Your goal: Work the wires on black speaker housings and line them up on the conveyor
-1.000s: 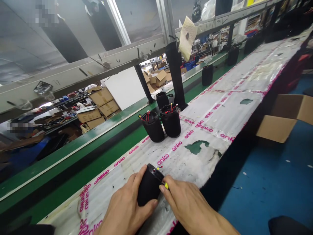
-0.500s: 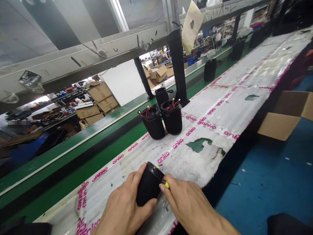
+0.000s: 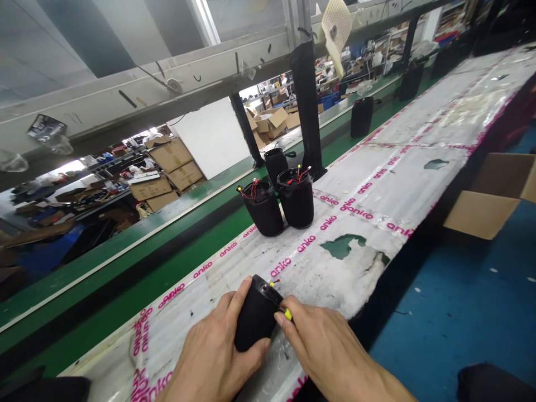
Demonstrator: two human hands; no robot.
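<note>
My left hand (image 3: 226, 340) wraps round a black fabric-covered speaker housing (image 3: 256, 318), tilted on the bench. The rim of the housing faces to the upper right, and a small red wire with a yellow end (image 3: 274, 283) sticks out past it. At this rim, my right hand (image 3: 318, 340) is closed, thumb against fingers, on a small bright yellow piece (image 3: 287, 314). Most of that piece is hidden in the fingers, so I cannot tell its kind. Farther up the bench stand two upright housings, a left one (image 3: 263, 215) and a right one (image 3: 296, 204), with red wires at their open tops.
Torn white sheeting printed in pink covers the bench (image 3: 234, 279). Behind it runs a green conveyor (image 3: 176, 223) carrying a black housing with a strap (image 3: 275, 164) and another farther off (image 3: 361, 117). A dark post (image 3: 305, 106) rises nearby. An open carton (image 3: 481, 212) stands right, beyond the bench edge.
Both hands keep their grip at the housing, and the right hand has shifted very slightly to the right. The view has moved a little; the other housings stay put.
</note>
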